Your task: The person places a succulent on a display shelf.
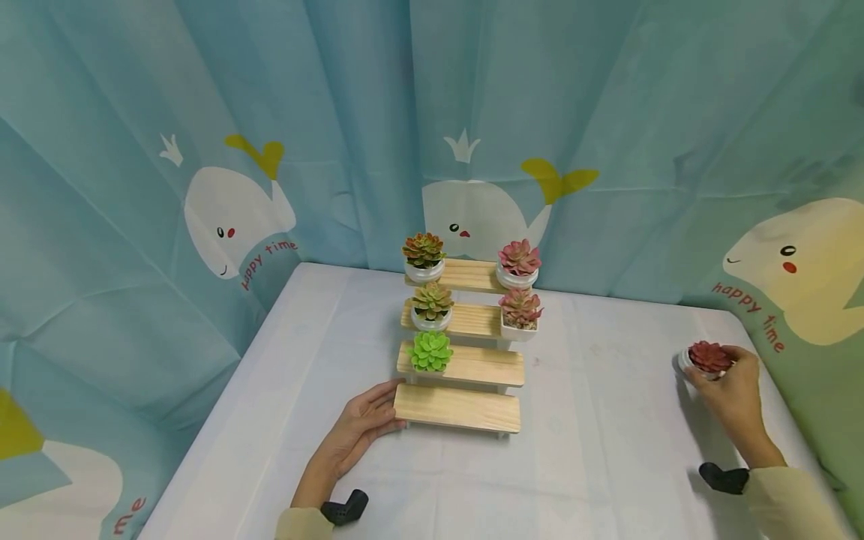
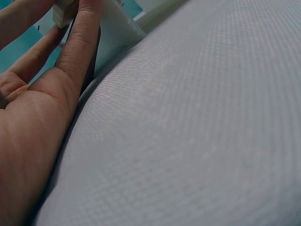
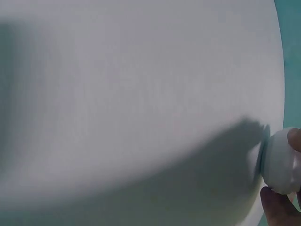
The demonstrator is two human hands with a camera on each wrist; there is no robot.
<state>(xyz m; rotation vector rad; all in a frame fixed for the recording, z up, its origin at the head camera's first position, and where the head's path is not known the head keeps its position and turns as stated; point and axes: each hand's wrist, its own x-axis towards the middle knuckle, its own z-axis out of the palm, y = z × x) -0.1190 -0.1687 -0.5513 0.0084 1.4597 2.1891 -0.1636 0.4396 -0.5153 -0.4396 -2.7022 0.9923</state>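
Observation:
A tiered wooden plant stand (image 1: pixel 457 407) with four pale steps stands mid-table. My left hand (image 1: pixel 358 427) holds the left end of its lowest step, and in the left wrist view fingers lie on either side of the board's end (image 2: pixel 65 13). Far to the right, my right hand (image 1: pixel 739 397) grips a dark red potted succulent (image 1: pixel 709 356) by its round white pot (image 3: pixel 281 162). In the right wrist view the pot's base is close to the tabletop, with a shadow beside it.
On the stand's upper left are an orange-green succulent (image 1: pixel 424 249), a yellow-green one (image 1: pixel 433 301) and a bright green one (image 1: pixel 430 351). Pink succulents (image 1: pixel 520 257) in two pots sit at the right of the top steps. A blue whale-print curtain (image 1: pixel 364 112) borders the white table (image 1: pixel 594 450).

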